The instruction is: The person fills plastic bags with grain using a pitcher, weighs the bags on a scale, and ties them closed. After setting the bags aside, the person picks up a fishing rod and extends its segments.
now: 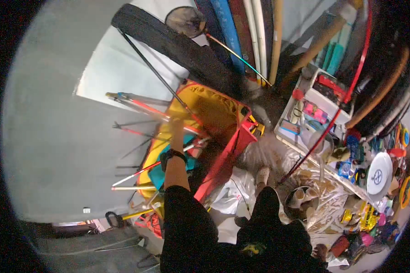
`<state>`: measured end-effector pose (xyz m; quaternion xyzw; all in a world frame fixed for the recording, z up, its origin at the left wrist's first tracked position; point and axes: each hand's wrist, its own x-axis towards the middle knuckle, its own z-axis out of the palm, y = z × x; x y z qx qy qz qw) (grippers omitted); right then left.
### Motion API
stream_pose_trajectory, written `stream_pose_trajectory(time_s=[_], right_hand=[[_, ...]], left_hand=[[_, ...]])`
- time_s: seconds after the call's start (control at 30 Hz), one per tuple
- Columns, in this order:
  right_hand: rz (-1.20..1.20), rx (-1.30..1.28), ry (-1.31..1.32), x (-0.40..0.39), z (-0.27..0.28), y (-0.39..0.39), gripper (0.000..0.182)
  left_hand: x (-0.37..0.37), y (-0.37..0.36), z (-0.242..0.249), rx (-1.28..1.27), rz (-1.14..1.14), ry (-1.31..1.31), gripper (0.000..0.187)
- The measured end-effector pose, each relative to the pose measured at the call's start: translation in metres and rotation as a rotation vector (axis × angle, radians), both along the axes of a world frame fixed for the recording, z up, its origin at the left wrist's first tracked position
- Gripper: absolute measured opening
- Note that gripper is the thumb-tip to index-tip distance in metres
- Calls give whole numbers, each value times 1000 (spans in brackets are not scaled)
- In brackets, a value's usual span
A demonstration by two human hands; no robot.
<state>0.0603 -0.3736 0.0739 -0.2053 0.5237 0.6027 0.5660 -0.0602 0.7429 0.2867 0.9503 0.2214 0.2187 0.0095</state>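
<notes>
My left hand (179,130), with a dark watch on the wrist, reaches over a yellow and red bin (168,154). Motion smears its fingers, so I cannot tell whether they grip anything. An orange-red pole (150,108) runs up to the hand. Below the hand are a teal item (157,176) and a red-and-white stick (136,174). A long black rod (146,61) leans into the bin from above. Low on the right, part of my right hand (320,251) shows beside my dark clothing, its fingers indistinct.
A black long bag (168,43) and a round net (185,22) lean behind the bin. At the right stands a white crate (300,98) of small goods, with a red pole (337,116) crossing it. A white plastic bag (234,193) lies near my foot (263,175).
</notes>
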Motion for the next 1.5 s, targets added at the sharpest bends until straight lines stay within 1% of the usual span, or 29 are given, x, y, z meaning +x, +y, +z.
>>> stream_pose_trajectory(time_s=[0.03,0.1,0.13,0.23,0.3,0.37,0.4,0.43,0.47,0.53,0.57,0.6,0.67,0.7,0.73,0.8,0.87,0.93,0.97,1.0,1.1,1.17,1.23,1.27,1.33,1.4,1.43,1.47,1.5], right_hand=[[1,-19,-1,0,7,28,23],[840,-584,-721,-5,46,86,27],[471,-463,-526,20,69,103,23],[568,-604,-719,41,117,187,20],[575,-550,-889,60,131,218,21],[599,-518,-913,78,166,264,24],[638,-479,-916,83,175,277,29],[813,-442,-1030,86,165,271,35],[839,-443,-1067,88,166,271,33],[830,-442,-1124,89,160,280,31],[821,-442,-1157,88,154,279,30],[815,-440,-1184,91,150,280,28],[807,-422,-1240,93,142,279,26],[803,-410,-1267,93,137,278,25],[798,-392,-1298,93,131,278,24],[802,-359,-1391,96,115,274,22],[805,-315,-1531,99,106,269,20],[615,-291,-1374,103,103,279,20],[853,-271,-1657,102,105,278,20],[681,-274,-1555,101,142,304,19],[562,-135,-1554,114,172,313,15],[1154,-246,-2104,123,191,313,10],[796,-167,-1883,124,247,348,9],[791,-154,-1851,129,289,371,11],[585,-87,-1884,133,302,384,14],[747,-63,-2176,141,322,399,21],[605,114,-2019,139,351,412,26],[749,114,-2138,140,365,421,32],[718,182,-2193,142,373,426,38]], left_hand=[[9,26,-15,-70,100,-6,44],[27,80,-47,-212,298,-20,42],[34,103,-61,-270,383,-22,41],[55,148,-82,-468,566,-17,38],[65,168,-89,-575,631,-27,36],[75,182,-96,-652,670,-51,34],[77,189,-102,-675,682,-69,33],[78,192,-103,-697,685,-110,32],[65,207,-130,-698,683,-117,32],[46,222,-168,-553,281,-579,23],[64,194,-118,-1295,324,-1134,22],[81,169,-88,-736,451,-959,28],[61,175,-51,-1307,155,-1238,31],[87,134,6,-1042,442,-1100,33],[54,183,-20,-1142,157,-1177,32],[97,97,81,-1030,98,-1173,31],[105,54,133,-1124,51,-1216,28],[109,10,177,-1015,20,-1131,28],[109,-6,192,-1021,-36,-1139,27],[109,-25,205,-1030,-89,-1149,26],[120,-77,254,-1000,-100,-1171,25],[127,-102,293,-958,-131,-1156,30],[138,-139,348,-883,-233,-1105,35],[142,-148,370,-897,-298,-1071,29],[147,-168,411,-930,-431,-1028,25],[156,-189,450,-952,-521,-1013,24],[161,-197,470,-964,-575,-1001,24],[167,-207,490,-977,-631,-986,24],[174,-220,512,-984,-706,-951,22]])
